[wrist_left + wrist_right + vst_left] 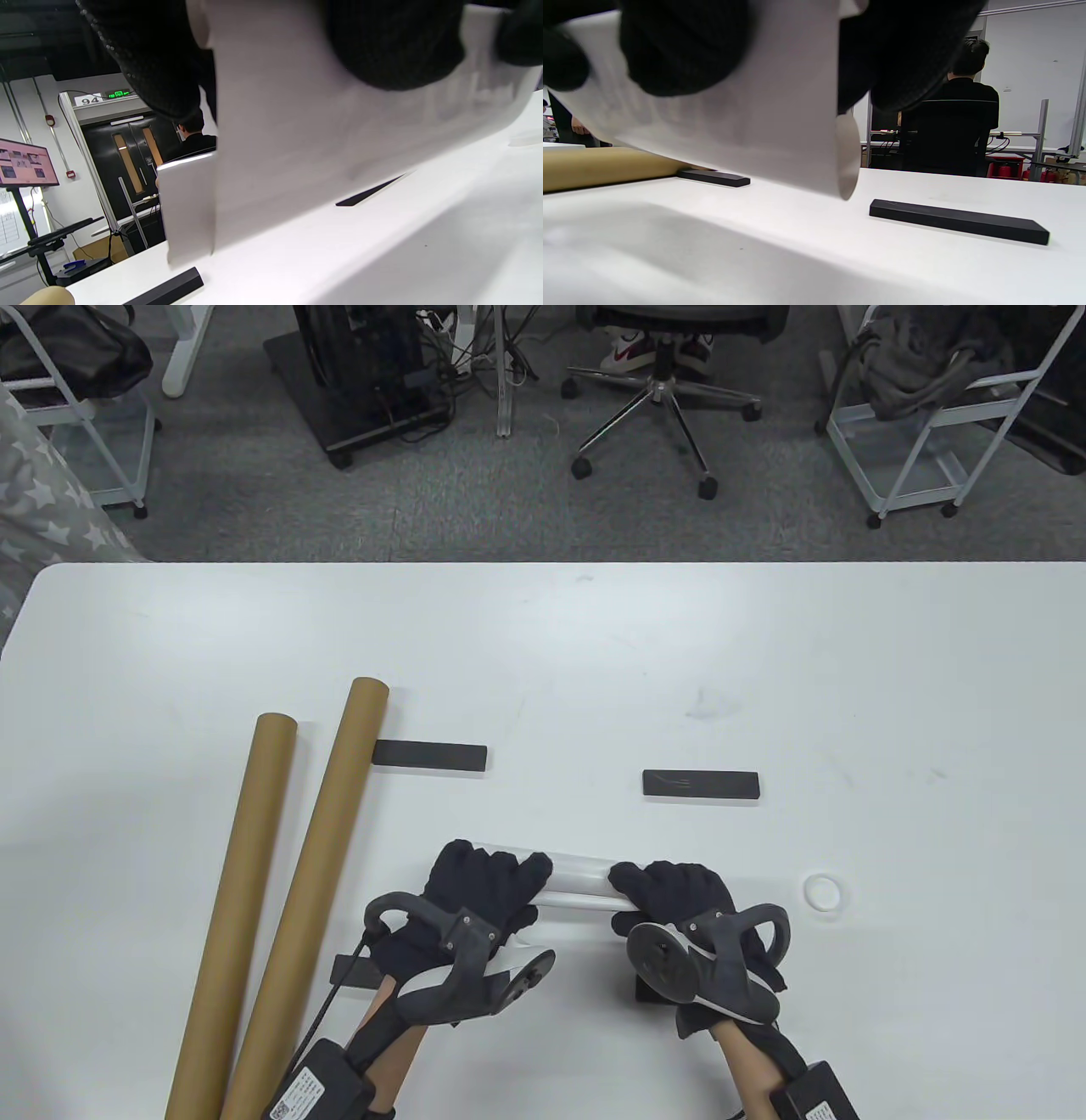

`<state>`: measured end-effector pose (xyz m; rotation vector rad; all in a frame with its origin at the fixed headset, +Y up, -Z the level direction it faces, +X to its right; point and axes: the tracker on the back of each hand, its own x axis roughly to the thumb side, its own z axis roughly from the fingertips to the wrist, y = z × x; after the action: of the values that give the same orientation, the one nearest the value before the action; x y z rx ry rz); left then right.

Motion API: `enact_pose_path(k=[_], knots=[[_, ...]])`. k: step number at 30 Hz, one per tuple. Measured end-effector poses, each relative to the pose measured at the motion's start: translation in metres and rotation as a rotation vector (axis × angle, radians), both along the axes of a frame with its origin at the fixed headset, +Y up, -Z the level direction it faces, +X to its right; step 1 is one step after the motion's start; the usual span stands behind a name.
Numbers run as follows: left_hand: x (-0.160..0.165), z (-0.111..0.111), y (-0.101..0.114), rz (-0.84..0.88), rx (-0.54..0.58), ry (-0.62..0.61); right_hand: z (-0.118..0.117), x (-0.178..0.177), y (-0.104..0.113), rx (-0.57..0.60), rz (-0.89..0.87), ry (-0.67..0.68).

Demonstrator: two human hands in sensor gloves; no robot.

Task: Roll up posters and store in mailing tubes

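Observation:
A white poster [581, 884] is rolled into a narrow roll near the table's front edge. My left hand [484, 886] grips its left part and my right hand [674, 895] grips its right part, fingers curled over the top. In the left wrist view the poster roll [318, 140] fills the frame under black gloved fingers [148, 55]. The right wrist view has the poster roll's open end [846, 156] a little above the table. Two brown mailing tubes [233, 899] [318, 874] lie side by side at the left.
Two black bars [431, 756] [701, 785] lie beyond the roll; two more [352, 971] [649, 988] sit partly hidden under my wrists. A small white ring [825, 892] lies right of my right hand. Beyond the table stand an office chair [657, 390] and carts.

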<state>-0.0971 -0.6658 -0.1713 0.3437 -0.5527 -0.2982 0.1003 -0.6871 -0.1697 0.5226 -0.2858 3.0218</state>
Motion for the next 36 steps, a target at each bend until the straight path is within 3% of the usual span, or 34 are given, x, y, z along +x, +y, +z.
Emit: enact_pose_path(k=[5,10,15,36], knots=[[-0.0001,-0.0018,-0.0028,-0.028,-0.037,0.03,-0.0021,-0.0009,-0.0036,-0.043,0.011,0.015],[-0.0009,-0.003,-0.0026,-0.039,-0.043,0.05,-0.0021,-0.0023,-0.0056,-0.212,-0.053,0.052],[0.0007,-0.0002,-0.0007,-0.047,-0.043,0.04,-0.0001,-0.0069,-0.0046,-0.13,0.025,0.031],[-0.0025,-0.0011,-0.0033,-0.045,-0.059,0.05,-0.0007,-0.0039,-0.008,-0.141,0.012,0.029]])
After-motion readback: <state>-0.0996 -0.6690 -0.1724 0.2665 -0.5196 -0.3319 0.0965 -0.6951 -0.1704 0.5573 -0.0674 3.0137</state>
